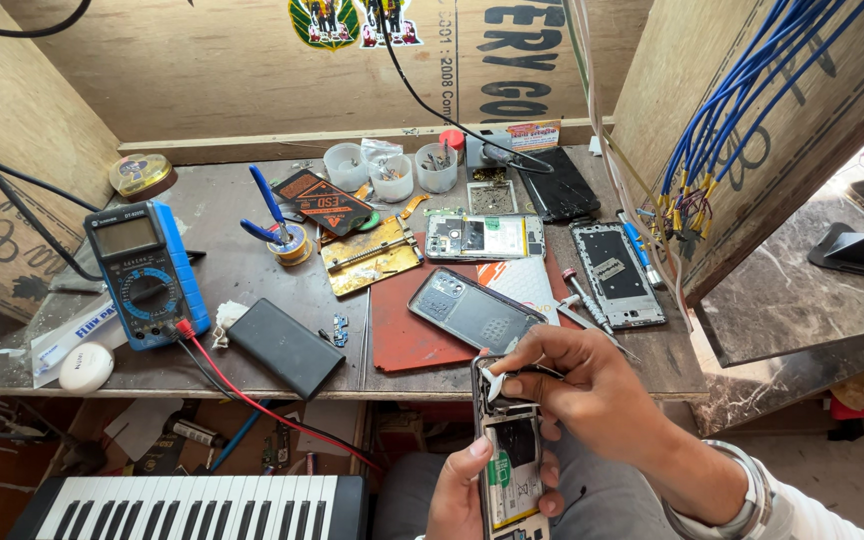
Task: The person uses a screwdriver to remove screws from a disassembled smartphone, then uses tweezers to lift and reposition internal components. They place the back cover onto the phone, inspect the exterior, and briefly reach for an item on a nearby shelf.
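At bottom centre, the left hand point(462, 490) grips an opened phone point(510, 460), back cover already off. The right hand point(592, 385) pinches tweezers point(537, 370) at its top; internals remain in place. Beyond, the removed back cover point(474, 310) lies on the table point(222, 255).

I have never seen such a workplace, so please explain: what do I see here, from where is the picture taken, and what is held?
The single picture comes from a camera on the person's head, looking down. No machine works here, only two bare hands. The left hand holds an opened phone over the lap. The right hand holds thin tweezers at the phone's top. On the table lie a blue multimeter, a black slab, a red mat, more opened phones and small cups.
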